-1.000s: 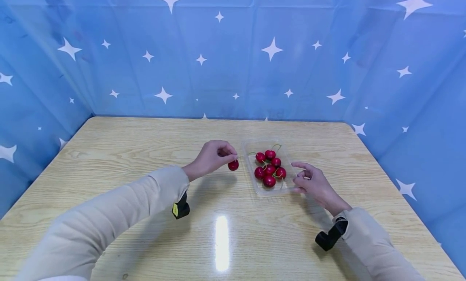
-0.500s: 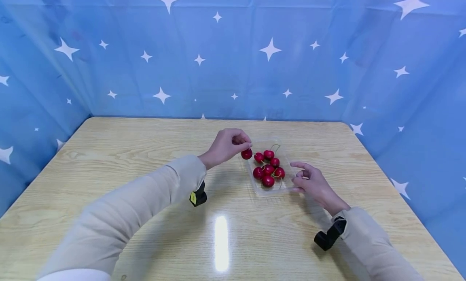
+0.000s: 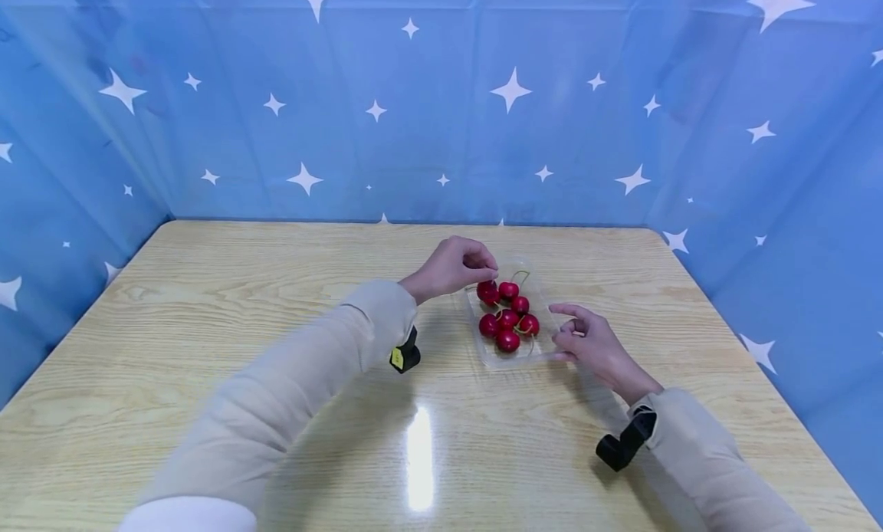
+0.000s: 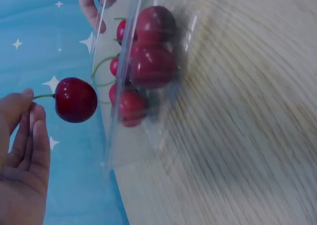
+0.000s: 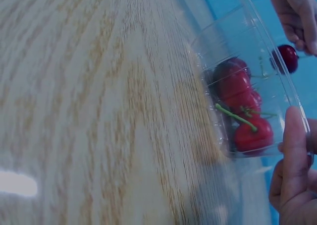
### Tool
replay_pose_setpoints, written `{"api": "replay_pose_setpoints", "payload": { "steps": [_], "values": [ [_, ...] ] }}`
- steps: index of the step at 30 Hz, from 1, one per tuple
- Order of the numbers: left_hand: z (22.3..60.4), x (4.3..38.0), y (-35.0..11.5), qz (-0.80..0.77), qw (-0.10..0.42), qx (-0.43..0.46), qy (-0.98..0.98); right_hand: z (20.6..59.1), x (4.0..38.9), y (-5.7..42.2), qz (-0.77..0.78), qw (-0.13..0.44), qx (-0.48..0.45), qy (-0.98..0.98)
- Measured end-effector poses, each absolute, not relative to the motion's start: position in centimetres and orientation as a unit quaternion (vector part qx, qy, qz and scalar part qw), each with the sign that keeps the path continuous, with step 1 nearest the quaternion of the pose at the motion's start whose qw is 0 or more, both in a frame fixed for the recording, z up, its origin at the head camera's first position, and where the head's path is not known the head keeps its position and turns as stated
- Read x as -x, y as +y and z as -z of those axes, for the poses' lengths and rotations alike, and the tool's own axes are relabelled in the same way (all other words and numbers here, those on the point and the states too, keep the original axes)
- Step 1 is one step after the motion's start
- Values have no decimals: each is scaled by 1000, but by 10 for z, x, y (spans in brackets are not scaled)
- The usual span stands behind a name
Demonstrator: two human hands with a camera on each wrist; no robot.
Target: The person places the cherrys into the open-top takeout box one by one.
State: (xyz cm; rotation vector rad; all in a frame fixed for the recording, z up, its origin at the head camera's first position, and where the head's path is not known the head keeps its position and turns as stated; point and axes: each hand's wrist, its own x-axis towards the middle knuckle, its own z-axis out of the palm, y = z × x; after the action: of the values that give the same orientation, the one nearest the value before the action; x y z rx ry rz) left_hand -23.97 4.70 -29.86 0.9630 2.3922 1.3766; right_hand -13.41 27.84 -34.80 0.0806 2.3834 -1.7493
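Observation:
My left hand (image 3: 454, 267) pinches a dark red cherry (image 4: 76, 100) by its green stem, between thumb and fingertips. This cherry hangs over the left part of a clear plastic container (image 3: 507, 361), above the rim in the left wrist view. Several red cherries (image 3: 508, 340) with green stems lie grouped inside the container. At the container's right side, my right hand (image 3: 599, 350) holds the rim, with the thumb (image 5: 294, 145) against the wall and the other fingers beyond it.
The container stands on a light wood-grain table (image 3: 276, 287). Behind the table and along its sides hangs a blue curtain (image 3: 441, 95) with white stars. A bright light reflection (image 3: 419, 459) shows on the tabletop near the front.
My left hand has moved right and slightly away from me, carrying the cherry from beside the container to over its left part. The right hand has stayed at the rim.

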Motion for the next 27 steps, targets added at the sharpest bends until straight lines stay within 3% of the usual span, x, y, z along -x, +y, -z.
{"api": "replay_pose_setpoints", "payload": {
  "steps": [17,27],
  "values": [
    [313,240,80,-471,113,-298,822,350,136,279,585,94,-26,805],
    [315,250,79,-454,158,-293,827,349,136,278,586,96,-31,804]
  ]
}}
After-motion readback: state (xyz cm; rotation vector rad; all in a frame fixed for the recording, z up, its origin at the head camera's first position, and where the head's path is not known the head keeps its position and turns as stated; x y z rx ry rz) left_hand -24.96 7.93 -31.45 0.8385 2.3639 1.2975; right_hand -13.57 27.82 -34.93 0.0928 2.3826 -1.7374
